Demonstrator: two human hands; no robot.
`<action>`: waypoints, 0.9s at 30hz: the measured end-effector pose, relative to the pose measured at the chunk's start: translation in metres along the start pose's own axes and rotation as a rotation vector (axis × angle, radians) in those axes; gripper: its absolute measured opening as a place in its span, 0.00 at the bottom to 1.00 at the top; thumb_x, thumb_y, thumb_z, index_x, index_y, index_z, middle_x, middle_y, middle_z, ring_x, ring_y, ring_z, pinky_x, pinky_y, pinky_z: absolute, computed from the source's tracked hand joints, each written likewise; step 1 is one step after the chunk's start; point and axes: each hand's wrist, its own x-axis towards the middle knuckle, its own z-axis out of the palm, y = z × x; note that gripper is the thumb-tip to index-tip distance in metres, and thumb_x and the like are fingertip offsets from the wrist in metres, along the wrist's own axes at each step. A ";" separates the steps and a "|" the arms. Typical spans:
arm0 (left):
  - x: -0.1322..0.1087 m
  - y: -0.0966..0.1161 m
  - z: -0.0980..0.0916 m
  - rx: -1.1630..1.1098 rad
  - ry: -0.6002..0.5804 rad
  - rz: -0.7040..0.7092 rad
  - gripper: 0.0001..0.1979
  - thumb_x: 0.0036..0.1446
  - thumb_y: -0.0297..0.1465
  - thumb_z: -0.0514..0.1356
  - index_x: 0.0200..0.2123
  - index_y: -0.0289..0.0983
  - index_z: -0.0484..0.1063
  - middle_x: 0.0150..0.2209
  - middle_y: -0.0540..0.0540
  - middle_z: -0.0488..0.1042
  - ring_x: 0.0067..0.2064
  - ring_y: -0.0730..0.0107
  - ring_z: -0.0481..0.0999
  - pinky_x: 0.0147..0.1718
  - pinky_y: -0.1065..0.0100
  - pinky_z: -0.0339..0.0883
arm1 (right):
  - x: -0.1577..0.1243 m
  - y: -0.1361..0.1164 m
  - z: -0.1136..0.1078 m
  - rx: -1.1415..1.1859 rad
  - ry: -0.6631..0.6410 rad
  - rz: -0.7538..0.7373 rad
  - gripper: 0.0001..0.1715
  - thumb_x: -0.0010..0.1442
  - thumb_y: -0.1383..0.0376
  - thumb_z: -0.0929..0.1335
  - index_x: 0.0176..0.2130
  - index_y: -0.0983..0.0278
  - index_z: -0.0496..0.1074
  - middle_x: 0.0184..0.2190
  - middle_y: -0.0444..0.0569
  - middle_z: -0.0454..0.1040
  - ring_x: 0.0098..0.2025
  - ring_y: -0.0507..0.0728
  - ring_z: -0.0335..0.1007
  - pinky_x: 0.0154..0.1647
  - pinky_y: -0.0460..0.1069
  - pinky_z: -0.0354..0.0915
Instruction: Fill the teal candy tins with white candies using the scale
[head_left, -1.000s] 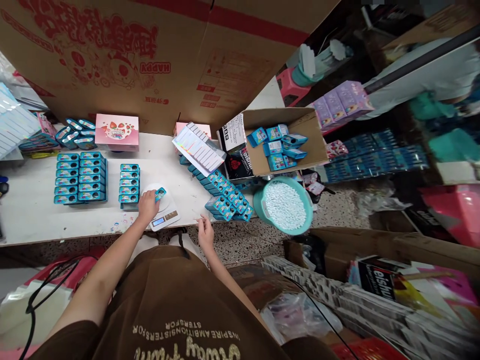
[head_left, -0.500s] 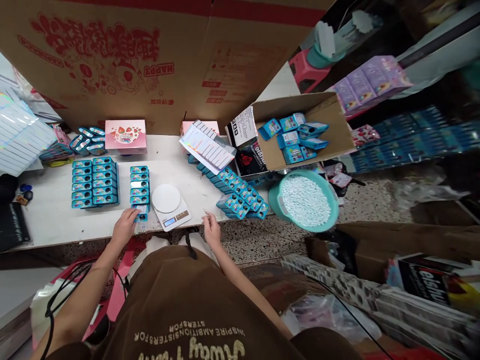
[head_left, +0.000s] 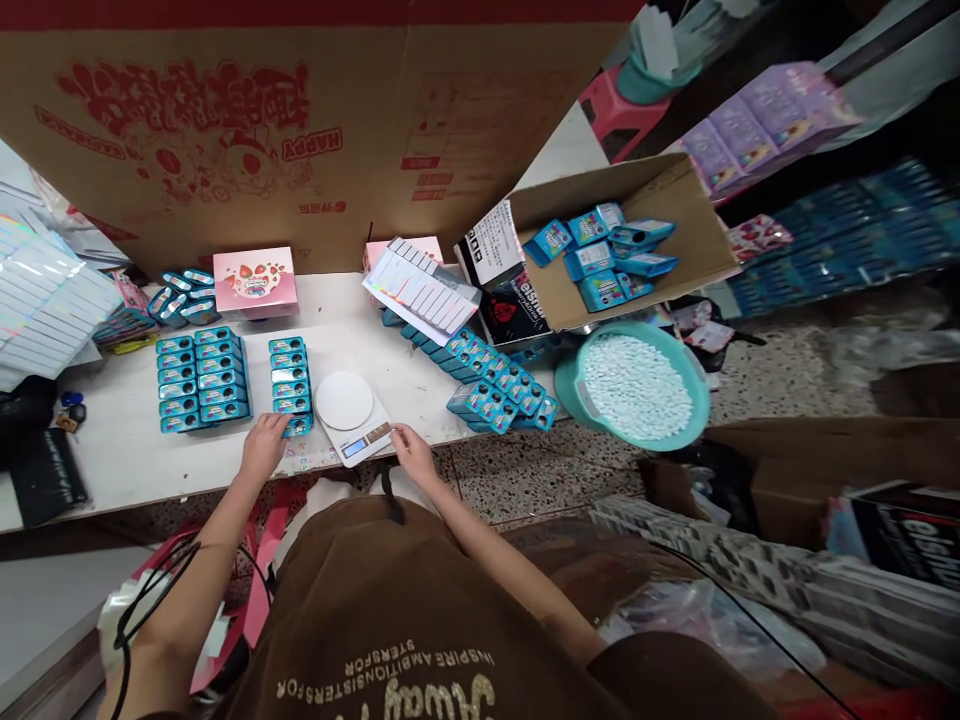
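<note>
My left hand (head_left: 264, 446) is closed at the near end of a short column of small blue boxes (head_left: 289, 362), its fingers on the nearest small blue box (head_left: 299, 426). Just right of that column lies a white kitchen scale (head_left: 344, 401) with a round plate, nothing on it, and a lit display. My right hand (head_left: 414, 456) has its thumb and fingertips on the scale's right front corner. Left of my left hand stands a larger double-column block of the same blue boxes (head_left: 201, 377). More blue boxes (head_left: 504, 384) stand in slanting rows to the right.
A large carton (head_left: 360, 120) walls off the back. Pink boxes (head_left: 255, 280) and sticker sheets (head_left: 424, 290) lie before it. An open carton (head_left: 637, 215) holds several blue packs. A teal tub (head_left: 697, 400) of white pellets stands beyond the table's right end.
My right hand has moved left from the bare tabletop to the scale's corner. My left hand stays at the nearest box of the column. The view has shifted slightly.
</note>
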 end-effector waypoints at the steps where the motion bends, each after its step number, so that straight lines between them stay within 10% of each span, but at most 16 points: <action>1: 0.003 -0.001 -0.002 0.014 -0.011 -0.003 0.21 0.53 0.25 0.53 0.52 0.40 0.65 0.46 0.41 0.69 0.50 0.56 0.64 0.47 0.59 0.65 | 0.004 -0.008 0.009 -0.015 -0.057 -0.052 0.17 0.60 0.58 0.60 0.45 0.63 0.69 0.38 0.51 0.74 0.36 0.56 0.69 0.41 0.52 0.65; 7: 0.009 -0.005 0.001 -0.082 0.022 -0.105 0.22 0.54 0.28 0.55 0.53 0.42 0.64 0.48 0.41 0.64 0.50 0.59 0.66 0.40 0.64 0.67 | 0.042 -0.083 0.073 -0.190 -0.291 -0.542 0.21 0.54 0.63 0.68 0.48 0.62 0.67 0.44 0.52 0.70 0.45 0.57 0.66 0.49 0.53 0.62; 11: -0.006 -0.003 0.025 -0.267 0.265 -0.244 0.28 0.53 0.31 0.57 0.58 0.40 0.56 0.50 0.40 0.61 0.53 0.58 0.65 0.48 0.59 0.65 | 0.062 -0.111 0.108 -0.405 -0.398 -0.668 0.23 0.51 0.65 0.70 0.48 0.62 0.66 0.44 0.52 0.69 0.46 0.59 0.65 0.46 0.53 0.64; 15: -0.023 0.004 0.072 -0.361 0.546 -0.540 0.39 0.48 0.36 0.61 0.60 0.32 0.48 0.53 0.34 0.61 0.58 0.51 0.59 0.55 0.50 0.58 | 0.064 -0.103 0.122 -0.554 -0.411 -0.667 0.22 0.51 0.67 0.69 0.47 0.63 0.66 0.44 0.53 0.69 0.45 0.60 0.65 0.43 0.53 0.65; 20: -0.009 0.027 0.130 -0.525 0.554 -0.651 0.41 0.49 0.34 0.58 0.62 0.29 0.42 0.56 0.29 0.60 0.60 0.48 0.58 0.55 0.49 0.57 | 0.050 -0.083 0.123 -0.507 -0.393 -0.639 0.22 0.52 0.68 0.66 0.48 0.63 0.64 0.50 0.54 0.66 0.49 0.60 0.65 0.44 0.53 0.66; 27: 0.016 0.049 0.158 -0.554 0.667 -0.917 0.31 0.55 0.31 0.51 0.61 0.29 0.46 0.56 0.29 0.61 0.61 0.53 0.58 0.59 0.48 0.47 | 0.036 -0.070 0.121 -0.622 -0.355 -0.570 0.17 0.53 0.66 0.65 0.44 0.65 0.66 0.41 0.54 0.68 0.42 0.60 0.66 0.36 0.51 0.66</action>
